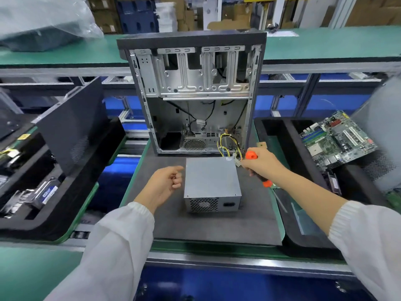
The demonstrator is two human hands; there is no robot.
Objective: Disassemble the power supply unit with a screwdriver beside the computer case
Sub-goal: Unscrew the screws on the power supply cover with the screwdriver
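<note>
A grey metal power supply unit (211, 181) lies on the dark foam mat (217, 227), its fan grille and socket facing me. Behind it stands the open computer case (195, 94), with yellow and black cables (227, 144) running from the case's lower right to the unit. My right hand (260, 164) grips an orange-and-black screwdriver (251, 155) just right of the unit's far corner, shaft pointing down toward me. My left hand (167, 183) hovers beside the unit's left edge, fingers loosely curled, holding nothing.
A black tray (293, 135) at the right holds a green motherboard (338, 140). At the left, a black side panel (71, 127) leans over a black tray (54, 222) with drives. Green benches run behind the case and along the front left.
</note>
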